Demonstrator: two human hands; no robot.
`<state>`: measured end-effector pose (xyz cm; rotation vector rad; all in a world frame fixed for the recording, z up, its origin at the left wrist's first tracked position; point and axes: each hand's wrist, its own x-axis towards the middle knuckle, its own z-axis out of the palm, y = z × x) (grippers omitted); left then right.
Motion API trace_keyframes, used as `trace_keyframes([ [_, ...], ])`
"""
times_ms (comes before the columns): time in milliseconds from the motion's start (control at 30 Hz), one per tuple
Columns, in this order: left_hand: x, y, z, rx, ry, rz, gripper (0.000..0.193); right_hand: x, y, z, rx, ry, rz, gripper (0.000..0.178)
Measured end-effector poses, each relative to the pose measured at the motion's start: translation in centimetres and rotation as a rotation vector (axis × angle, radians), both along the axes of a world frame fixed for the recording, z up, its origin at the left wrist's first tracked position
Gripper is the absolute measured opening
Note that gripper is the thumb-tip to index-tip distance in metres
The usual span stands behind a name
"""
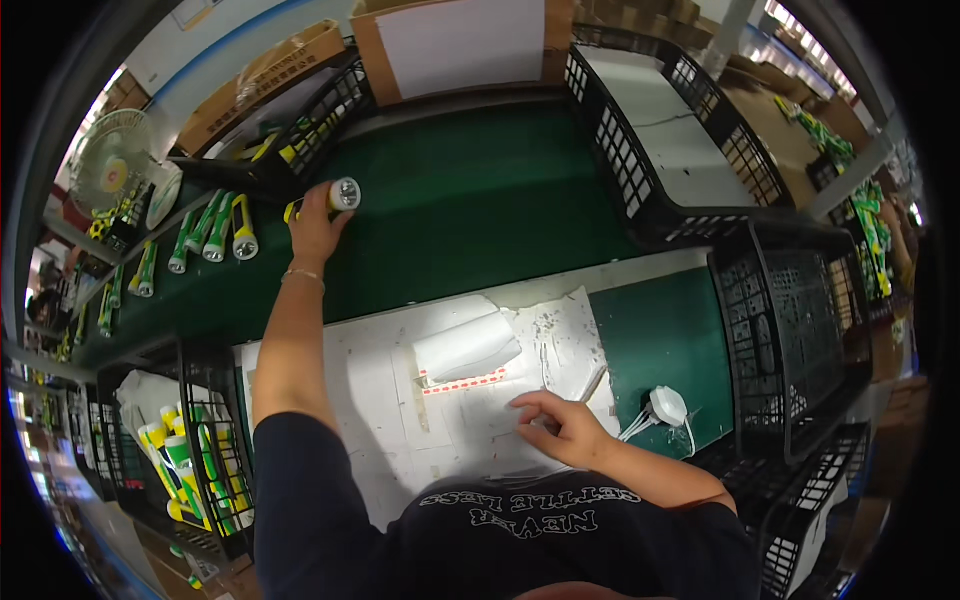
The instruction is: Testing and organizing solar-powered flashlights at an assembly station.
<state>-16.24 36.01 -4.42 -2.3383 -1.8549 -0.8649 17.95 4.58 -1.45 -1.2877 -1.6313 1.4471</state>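
Evidently, the work on the green table point(470, 190) is partway along: a row of flashlights point(215, 232) lies loose beyond the left end of the white mat point(375, 420), and one more is in hand; which ones count as done, I cannot tell. Beyond the mat's right end stands a long black crate point(612, 135), with a second crate point(790, 330) off its right side. Left of the mat, a third crate point(188, 375) holds more flashlights. Beyond the mat's left end, a dark crate point(240, 178) stands close behind the outstretched hand and could hamper a reach farther that way. White paper point(465, 345) takes up the mat's middle, so it may block anything laid there. Over the mat's right part, the right hand point(565, 428) is loosely curled and seems empty; beyond its far left edge, the left hand point(314, 228) grasps a flashlight point(345, 194), lens outward. Right of the mat sits a white plug point(668, 405) with wires; on its right part lies a slim tool point(594, 382).
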Motion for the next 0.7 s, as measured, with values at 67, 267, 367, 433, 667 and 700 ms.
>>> trace_keyframes([
  [67,1.1,-1.3,0.6,0.1,-0.324,-0.193,0.049,0.1,0.4,0.2,-0.02,0.049,-0.019,0.032],
  [267,8.4,-13.5,5.9,-0.948,-2.047,-0.303,0.049,-0.2,1.4,1.2,0.126,0.063,0.073,0.032],
  [367,10.1,-18.1,6.6,-1.394,-2.225,-0.093,0.044,-0.4,0.6,1.6,0.126,0.022,0.113,0.032],
  [433,11.2,-21.1,6.0,-1.343,-2.221,-0.196,0.037,-0.4,-0.5,1.7,0.132,0.036,0.107,0.032],
  [667,14.7,-27.9,3.8,-1.233,-2.14,-0.26,0.041,0.7,-4.1,1.7,0.079,0.012,0.048,0.033],
  [700,15.1,-28.5,3.7,-1.128,-2.035,-0.221,0.041,0.9,-4.4,1.4,0.104,0.041,0.042,0.033],
])
